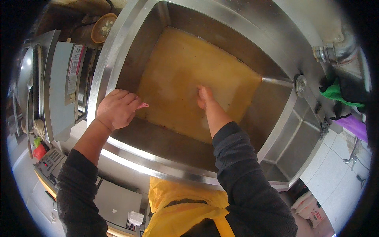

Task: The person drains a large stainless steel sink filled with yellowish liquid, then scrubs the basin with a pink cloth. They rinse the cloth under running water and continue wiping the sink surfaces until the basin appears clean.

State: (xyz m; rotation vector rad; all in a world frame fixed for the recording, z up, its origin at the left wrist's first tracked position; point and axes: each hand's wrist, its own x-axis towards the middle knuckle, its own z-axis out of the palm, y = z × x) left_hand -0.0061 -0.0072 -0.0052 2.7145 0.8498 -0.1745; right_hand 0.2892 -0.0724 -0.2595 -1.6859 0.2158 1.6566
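Observation:
A deep stainless steel sink [254,26] lies before me, with murky yellow-brown water [177,59] in its bottom. My left hand [120,108] is over the sink's left rim, its fingers curled around a small pink thing, perhaps a cloth [143,105]. Only a corner of it pokes out past the fingers. Near the middle of the basin, my right hand [205,96] reaches down into the water. Its fingertips are hidden under the cloudy surface, so whether it grips anything does not show. A few dark specks float in the water.
A second basin [290,142] adjoins on the right. Left of the sink stand a grey metal appliance [62,89] and a brown bowl [103,28]. A metal pipe [334,53], green cloth [340,93] and purple cloth [353,126] are at the right. White sacks [309,209] lie lower right.

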